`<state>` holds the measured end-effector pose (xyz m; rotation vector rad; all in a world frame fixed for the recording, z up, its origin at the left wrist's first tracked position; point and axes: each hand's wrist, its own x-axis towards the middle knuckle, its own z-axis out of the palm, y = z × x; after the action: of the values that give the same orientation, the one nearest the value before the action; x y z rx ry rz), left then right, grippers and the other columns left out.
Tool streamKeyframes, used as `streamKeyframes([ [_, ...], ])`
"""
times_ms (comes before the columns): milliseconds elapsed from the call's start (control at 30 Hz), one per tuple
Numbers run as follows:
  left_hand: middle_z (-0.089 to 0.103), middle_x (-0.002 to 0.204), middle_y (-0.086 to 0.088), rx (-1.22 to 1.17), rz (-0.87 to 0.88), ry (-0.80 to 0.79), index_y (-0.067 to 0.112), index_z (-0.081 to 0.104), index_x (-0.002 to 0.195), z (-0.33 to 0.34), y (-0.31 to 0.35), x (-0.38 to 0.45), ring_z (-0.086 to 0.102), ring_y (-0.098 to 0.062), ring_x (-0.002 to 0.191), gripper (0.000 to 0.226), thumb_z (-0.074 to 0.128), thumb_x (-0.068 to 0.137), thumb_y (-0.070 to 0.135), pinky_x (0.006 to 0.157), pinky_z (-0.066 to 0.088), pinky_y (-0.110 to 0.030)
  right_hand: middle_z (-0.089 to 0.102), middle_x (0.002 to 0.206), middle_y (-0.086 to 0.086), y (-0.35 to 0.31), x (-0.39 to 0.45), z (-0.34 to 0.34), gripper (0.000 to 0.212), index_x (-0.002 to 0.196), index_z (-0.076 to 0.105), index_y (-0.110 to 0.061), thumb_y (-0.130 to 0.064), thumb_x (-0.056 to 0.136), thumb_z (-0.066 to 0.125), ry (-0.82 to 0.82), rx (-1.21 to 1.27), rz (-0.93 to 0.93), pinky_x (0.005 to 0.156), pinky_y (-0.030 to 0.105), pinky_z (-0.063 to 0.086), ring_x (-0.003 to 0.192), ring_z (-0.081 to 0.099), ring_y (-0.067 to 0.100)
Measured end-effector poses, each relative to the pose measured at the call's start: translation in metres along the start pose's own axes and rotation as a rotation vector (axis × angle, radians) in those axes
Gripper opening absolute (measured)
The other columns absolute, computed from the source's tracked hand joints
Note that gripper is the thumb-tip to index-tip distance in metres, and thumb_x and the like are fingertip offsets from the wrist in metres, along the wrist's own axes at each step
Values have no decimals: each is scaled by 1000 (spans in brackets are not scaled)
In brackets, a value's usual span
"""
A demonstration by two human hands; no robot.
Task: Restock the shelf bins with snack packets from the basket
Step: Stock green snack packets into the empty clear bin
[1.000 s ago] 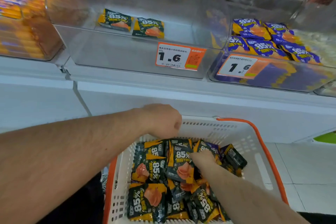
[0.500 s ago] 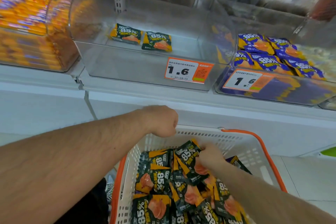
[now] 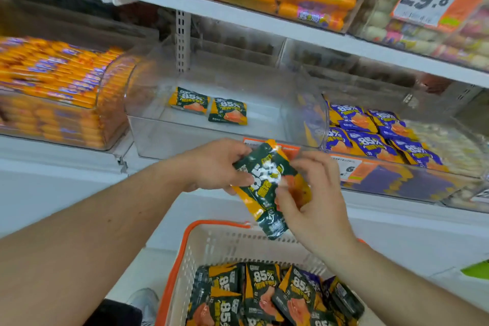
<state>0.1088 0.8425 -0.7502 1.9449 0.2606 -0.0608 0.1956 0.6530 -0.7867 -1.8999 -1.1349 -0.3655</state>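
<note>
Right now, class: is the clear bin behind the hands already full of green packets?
No: the clear bin holds only two green packets, lying flat on its floor.

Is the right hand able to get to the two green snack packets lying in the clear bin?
Probably yes. The clear plastic bin is open on top, nothing covers the two green snack packets, but the right hand already holds a green packet.

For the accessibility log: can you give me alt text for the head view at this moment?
Both hands, left hand and right hand, hold dark green snack packets above a white basket of matching packets. Behind, a clear shelf bin holds only two such packets.
</note>
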Motion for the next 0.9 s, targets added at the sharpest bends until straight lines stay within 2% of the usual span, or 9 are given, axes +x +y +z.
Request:
streamKeyframes([
  [33, 70, 76, 11, -40, 29, 52, 17, 63, 97, -5, 5, -2, 65, -2, 68, 19, 64, 90, 0, 58, 52, -19, 42, 131, 0, -5, 5, -2, 34, 107, 59, -14, -30, 77, 67, 17, -65, -145, 104, 21, 38, 125, 43, 2],
  [100, 70, 75, 7, -90, 91, 143, 16, 64, 97, -12, 14, -6, 65, -4, 68, 16, 65, 90, 1, 58, 52, -19, 46, 138, 9, -15, 16, -1, 50, 107, 61, -15, -43, 67, 72, -24, -169, -272, 109, 26, 29, 131, 41, 16],
  [233, 72, 75, 2, -235, 205, 266, 8, 67, 103, -20, 31, -11, 65, -8, 64, 14, 61, 92, 1, 54, 49, -18, 53, 138, 3, -31, 48, 8, 58, 111, 60, -23, -46, 59, 68, -98, -324, -294, 104, 53, 40, 130, 46, 37],
  [333, 70, 75, -1, -357, 240, 483, 15, 69, 99, -27, 34, -5, 62, -10, 61, 13, 58, 96, 8, 60, 52, -28, 61, 125, 0, -42, 84, 9, 49, 99, 66, -22, -44, 57, 57, -40, -295, -256, 94, 45, 44, 118, 55, 33],
  [400, 69, 78, 5, -164, 237, 711, 19, 67, 107, -36, 27, 4, 62, -12, 70, 16, 61, 94, 26, 75, 53, -36, 63, 114, -3, -49, 115, 11, 43, 93, 66, -23, -47, 58, 56, -54, -260, -111, 92, 36, 41, 109, 57, 28],
  [467, 68, 90, 12, 247, 162, 835, 21, 59, 126, -43, 16, 8, 64, -18, 89, 39, 60, 90, 39, 85, 50, -37, 63, 109, -2, -42, 150, 22, 39, 93, 64, -25, -50, 63, 62, -189, -275, 134, 91, 34, 43, 106, 55, 26],
  [600, 63, 126, 2, 789, -42, 772, 25, 35, 141, -44, 0, 11, 59, -26, 115, 52, 47, 95, 46, 92, 41, -37, 68, 98, 1, -3, 196, 66, 35, 87, 65, -23, -55, 71, 66, -410, -467, 412, 75, 31, 48, 100, 63, 29],
  [733, 63, 125, 4, 762, -55, 743, 28, 28, 142, -44, -3, 15, 60, -25, 114, 52, 42, 97, 48, 89, 42, -37, 63, 123, 12, 31, 208, 100, 79, 118, 64, -18, -72, 60, 55, -575, -703, 493, 88, 36, 48, 116, 58, 36],
  [900, 68, 117, 5, 840, -68, 723, 28, 30, 140, -41, -5, 17, 63, -25, 109, 47, 38, 98, 47, 79, 37, -35, 59, 131, 11, 54, 210, 116, 70, 118, 62, -12, -72, 86, 43, -802, -827, 441, 97, 39, 41, 112, 55, 31],
])
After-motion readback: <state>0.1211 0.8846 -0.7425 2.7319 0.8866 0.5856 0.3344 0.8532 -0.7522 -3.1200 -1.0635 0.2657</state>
